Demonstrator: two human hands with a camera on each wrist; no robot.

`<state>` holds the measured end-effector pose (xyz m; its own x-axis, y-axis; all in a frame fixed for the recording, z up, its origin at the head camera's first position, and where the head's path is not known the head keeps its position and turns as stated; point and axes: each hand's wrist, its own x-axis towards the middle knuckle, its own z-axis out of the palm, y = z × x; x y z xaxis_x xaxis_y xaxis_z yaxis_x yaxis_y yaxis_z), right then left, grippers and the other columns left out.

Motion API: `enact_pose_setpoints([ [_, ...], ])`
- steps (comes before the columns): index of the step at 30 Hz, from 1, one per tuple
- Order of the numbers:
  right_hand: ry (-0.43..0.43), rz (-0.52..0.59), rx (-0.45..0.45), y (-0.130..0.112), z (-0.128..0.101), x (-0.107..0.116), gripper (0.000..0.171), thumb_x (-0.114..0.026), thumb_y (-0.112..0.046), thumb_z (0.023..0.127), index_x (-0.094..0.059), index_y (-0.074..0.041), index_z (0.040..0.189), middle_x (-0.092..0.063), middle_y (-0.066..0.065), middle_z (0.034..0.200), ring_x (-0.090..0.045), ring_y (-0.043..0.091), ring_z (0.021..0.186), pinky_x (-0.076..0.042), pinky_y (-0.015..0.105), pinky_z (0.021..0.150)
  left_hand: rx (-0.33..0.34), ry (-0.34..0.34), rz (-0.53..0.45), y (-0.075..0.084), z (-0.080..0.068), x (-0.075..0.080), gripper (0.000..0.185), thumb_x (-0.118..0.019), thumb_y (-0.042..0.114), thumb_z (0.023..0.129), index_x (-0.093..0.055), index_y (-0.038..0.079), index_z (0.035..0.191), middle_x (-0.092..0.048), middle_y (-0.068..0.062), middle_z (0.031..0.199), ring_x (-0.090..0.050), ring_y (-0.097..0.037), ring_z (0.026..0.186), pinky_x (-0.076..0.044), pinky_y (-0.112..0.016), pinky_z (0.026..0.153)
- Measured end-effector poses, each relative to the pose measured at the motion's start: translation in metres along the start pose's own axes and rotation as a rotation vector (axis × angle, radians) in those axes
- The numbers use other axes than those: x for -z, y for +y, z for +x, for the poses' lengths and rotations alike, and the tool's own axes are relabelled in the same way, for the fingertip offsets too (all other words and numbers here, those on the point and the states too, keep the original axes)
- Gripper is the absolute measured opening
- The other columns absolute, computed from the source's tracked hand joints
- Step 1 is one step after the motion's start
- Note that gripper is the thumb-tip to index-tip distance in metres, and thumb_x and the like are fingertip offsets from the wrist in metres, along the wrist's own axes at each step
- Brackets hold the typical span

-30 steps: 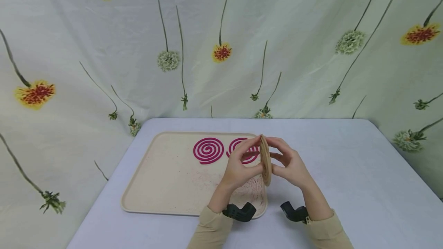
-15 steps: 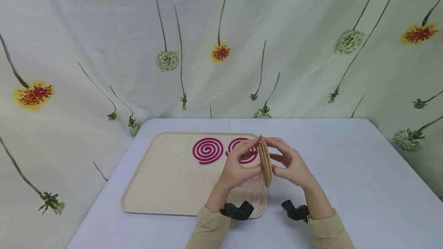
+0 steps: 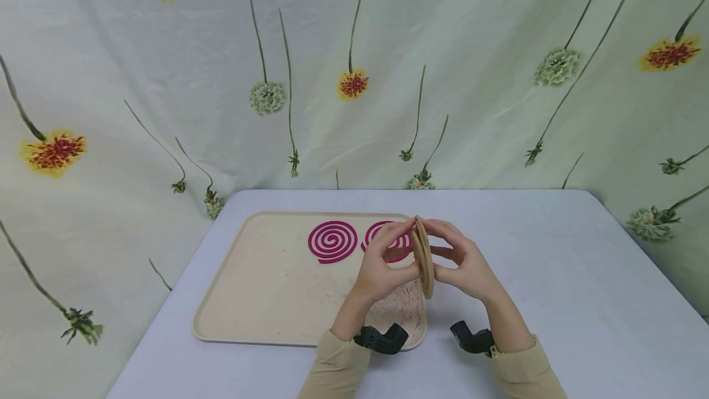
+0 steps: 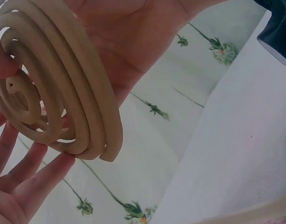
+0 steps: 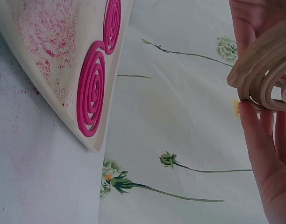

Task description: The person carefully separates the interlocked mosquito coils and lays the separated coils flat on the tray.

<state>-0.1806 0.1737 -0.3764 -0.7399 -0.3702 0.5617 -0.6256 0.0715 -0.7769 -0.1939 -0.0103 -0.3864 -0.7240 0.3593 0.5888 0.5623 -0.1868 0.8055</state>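
While your left hand (image 3: 382, 270) and right hand (image 3: 465, 266) face each other above the tray's (image 3: 249, 300) right edge, both pinch the tan coil (image 3: 424, 257) between them — fingers curled onto its rim, thumbs low. You hold it on edge, upright, its two nested spirals splitting slightly at the top. Two pink coils (image 3: 333, 241) lie flat at the tray's far side — well apart from your fingers.

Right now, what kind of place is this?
Probably a staged recording setup, not a lived-in room. A floral cloth backdrop hangs behind a table covered in plain white, and the only props are a beige tray with two pink spiral coils and the tan coil in hand.
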Motion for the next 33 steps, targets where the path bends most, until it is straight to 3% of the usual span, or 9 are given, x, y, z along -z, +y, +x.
enact_pose_setpoints([
  [7, -0.019, -0.01, -0.03, -0.002, -0.001, -0.001, 0.066, -0.063, 0.011, 0.077, -0.043, -0.003, 0.138, -0.047, 0.011, 0.133, -0.044, 0.018, 0.122, -0.049, 0.035, 0.091, 0.043, -0.006, 0.003, 0.0, -0.002, 0.001, 0.067, -0.069, -0.008, 0.075, -0.044, 0.003, 0.136, -0.048, -0.017, 0.125, -0.054, -0.033, 0.113, -0.05, -0.036, 0.088],
  [11, -0.02, -0.003, -0.024, -0.002, -0.001, 0.0, 0.067, -0.064, 0.011, 0.076, -0.043, -0.003, 0.138, -0.048, 0.01, 0.133, -0.045, 0.017, 0.121, -0.05, 0.035, 0.089, 0.017, -0.009, 0.006, 0.0, -0.002, 0.001, 0.066, -0.069, -0.01, 0.075, -0.045, 0.0, 0.135, -0.048, -0.019, 0.123, -0.051, -0.037, 0.114, -0.049, -0.036, 0.09],
  [19, -0.017, 0.007, 0.017, -0.002, 0.0, -0.001, 0.069, -0.064, 0.014, 0.076, -0.041, -0.001, 0.139, -0.047, 0.009, 0.133, -0.044, 0.018, 0.122, -0.05, 0.034, 0.089, 0.011, -0.005, 0.022, 0.001, -0.001, 0.001, 0.067, -0.069, -0.008, 0.075, -0.046, 0.003, 0.137, -0.047, -0.016, 0.117, -0.051, -0.026, 0.114, -0.048, -0.044, 0.09],
  [25, -0.018, 0.009, 0.005, -0.002, -0.001, -0.001, 0.067, -0.064, 0.012, 0.077, -0.041, -0.001, 0.139, -0.046, 0.01, 0.134, -0.044, 0.018, 0.122, -0.049, 0.035, 0.09, 0.03, -0.002, 0.028, 0.002, -0.001, 0.0, 0.068, -0.068, -0.011, 0.075, -0.044, 0.001, 0.137, -0.047, -0.019, 0.121, -0.049, -0.031, 0.116, -0.048, -0.039, 0.092],
  [33, -0.038, 0.023, -0.006, 0.001, -0.001, -0.001, 0.068, -0.063, 0.011, 0.077, -0.04, -0.002, 0.14, -0.045, 0.01, 0.135, -0.043, 0.019, 0.122, -0.048, 0.036, 0.092, 0.051, -0.004, 0.026, 0.028, 0.0, -0.003, 0.064, -0.065, -0.013, 0.074, -0.04, -0.01, 0.133, -0.045, -0.028, 0.121, -0.047, -0.043, 0.114, -0.047, -0.044, 0.093],
])
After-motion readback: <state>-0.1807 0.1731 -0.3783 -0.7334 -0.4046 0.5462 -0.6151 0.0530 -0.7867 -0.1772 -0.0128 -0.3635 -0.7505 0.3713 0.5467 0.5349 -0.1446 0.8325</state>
